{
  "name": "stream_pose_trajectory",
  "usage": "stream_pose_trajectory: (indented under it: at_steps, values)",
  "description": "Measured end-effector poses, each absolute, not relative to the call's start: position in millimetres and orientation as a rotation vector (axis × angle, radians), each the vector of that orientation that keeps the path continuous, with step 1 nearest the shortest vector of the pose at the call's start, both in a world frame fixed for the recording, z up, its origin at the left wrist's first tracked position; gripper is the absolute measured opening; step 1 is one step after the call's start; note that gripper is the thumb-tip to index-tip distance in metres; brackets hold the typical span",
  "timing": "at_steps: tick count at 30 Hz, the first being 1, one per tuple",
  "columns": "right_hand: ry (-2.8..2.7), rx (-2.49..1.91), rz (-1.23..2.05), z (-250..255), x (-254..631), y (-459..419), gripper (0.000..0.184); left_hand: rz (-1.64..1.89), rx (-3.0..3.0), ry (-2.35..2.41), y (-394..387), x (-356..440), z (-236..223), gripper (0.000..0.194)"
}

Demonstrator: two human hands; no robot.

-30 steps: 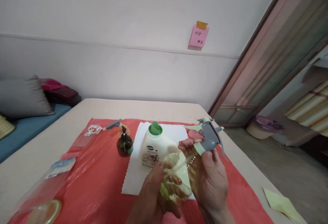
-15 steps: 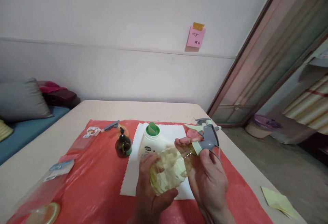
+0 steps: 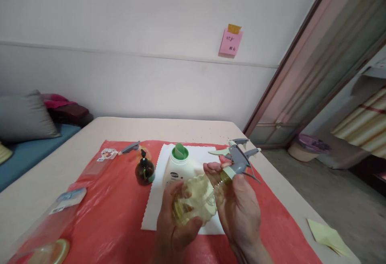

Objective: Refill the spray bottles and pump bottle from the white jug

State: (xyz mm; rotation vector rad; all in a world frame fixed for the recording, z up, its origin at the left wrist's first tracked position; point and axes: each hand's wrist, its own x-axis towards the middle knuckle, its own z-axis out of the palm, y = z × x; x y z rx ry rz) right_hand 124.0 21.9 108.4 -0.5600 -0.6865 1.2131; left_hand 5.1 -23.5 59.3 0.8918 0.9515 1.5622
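Both of my hands hold a tilted spray bottle with a see-through yellowish body (image 3: 197, 201) over the white sheet. My left hand (image 3: 170, 219) is wrapped round its base end, thumb along the near side. Cupped round the neck end is my right hand (image 3: 244, 211), with its thumb beside the pale collar. A grey trigger head (image 3: 239, 162) points up and away to the right. A thin clear tube shows inside the bottle. Just behind stands a white jug (image 3: 177, 169) with a green cap (image 3: 180, 151).
A dark pump bottle (image 3: 145, 172) stands left of the jug, near another grey trigger sprayer (image 3: 130, 147). Clear plastic packets (image 3: 68, 199) lie on the red sheet (image 3: 120, 215). Yellow sticky notes (image 3: 327, 236) lie at the table's right. A pink note (image 3: 230, 42) hangs on the wall.
The spray bottle has shifted slightly left in my hands, and its trigger head has turned, showing a different side. Both hands still grip it.
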Motion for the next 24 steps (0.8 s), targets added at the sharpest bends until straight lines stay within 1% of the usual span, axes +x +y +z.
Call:
stream_pose_trajectory:
  at_steps: [5,11,16,21,24]
  values:
    - [-0.683,-0.556,1.159,105.5,127.5,24.1,0.026,1.567,1.054,1.157,-27.7,6.8,52.7,0.076]
    - [-0.7,-0.531,1.27,106.3,131.6,23.6,0.026,1.828,1.48,1.139,-18.6,1.3,38.3,0.068]
    - [-0.689,-0.559,1.271,106.9,130.5,22.2,0.026,1.835,1.415,1.197,-16.9,-0.2,42.2,0.065]
    - [-0.626,-0.628,1.306,103.0,124.4,21.2,0.03,1.971,2.052,1.346,-22.2,1.4,47.4,0.06]
    - [-0.549,-0.651,1.294,106.9,123.0,21.4,0.03,2.047,2.135,1.364,-31.9,15.9,46.0,0.053]
